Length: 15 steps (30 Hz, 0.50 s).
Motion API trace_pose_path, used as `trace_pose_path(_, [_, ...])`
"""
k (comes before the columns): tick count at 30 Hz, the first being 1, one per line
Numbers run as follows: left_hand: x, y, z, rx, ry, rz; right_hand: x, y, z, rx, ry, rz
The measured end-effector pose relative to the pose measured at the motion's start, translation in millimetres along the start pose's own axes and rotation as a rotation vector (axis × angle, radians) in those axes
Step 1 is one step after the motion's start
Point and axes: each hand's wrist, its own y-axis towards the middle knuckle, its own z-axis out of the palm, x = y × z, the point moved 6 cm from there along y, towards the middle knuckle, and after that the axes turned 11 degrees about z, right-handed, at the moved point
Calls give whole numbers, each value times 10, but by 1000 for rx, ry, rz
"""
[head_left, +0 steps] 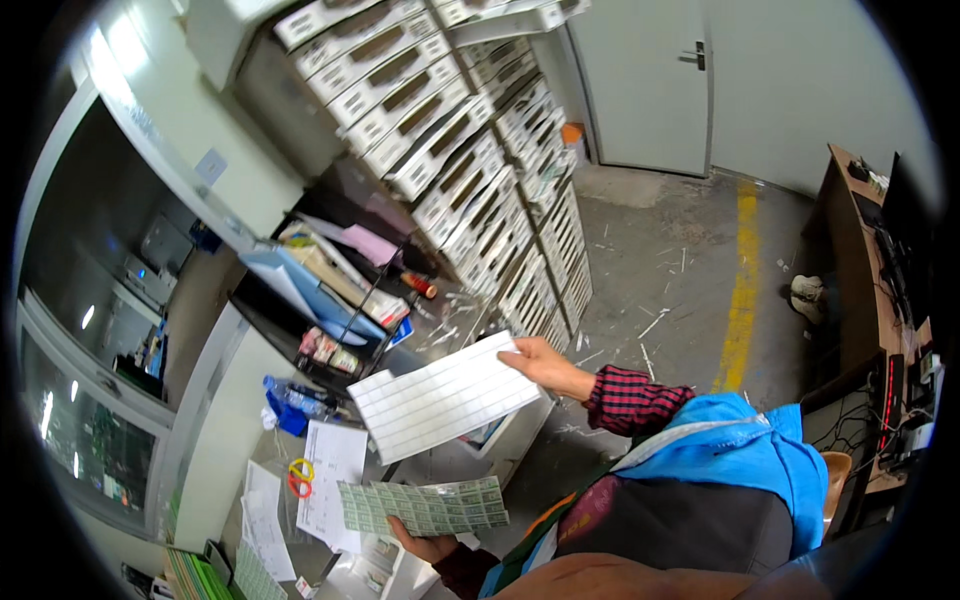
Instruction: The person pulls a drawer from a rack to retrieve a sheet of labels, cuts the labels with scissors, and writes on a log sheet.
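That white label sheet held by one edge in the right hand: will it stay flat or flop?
The white label sheet looks thin and light, pinched at one edge by the right hand, and it spans out nearly flat, so probably fairly stiff. Its glossy face may be slippery. The green sheet in the left hand bows slightly.

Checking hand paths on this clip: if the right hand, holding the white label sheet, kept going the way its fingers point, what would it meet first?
The right hand points left, along the white label sheet. Beyond it, probably the wire rack of papers; depth is unclear.
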Motion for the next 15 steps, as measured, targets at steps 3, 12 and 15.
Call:
trace_pose_path(3, [384,128,380,80,-50,-86,91,-350,-886,-224,10,-18])
trace_pose_path(12, [1432,-424,1254,232,-90,-400,275,-1377,-2501,-470,338,-144])
trace_pose_path(15, [1522,-561,1512,234,-50,-349,744,-1238,-2864,-476,346,-268])
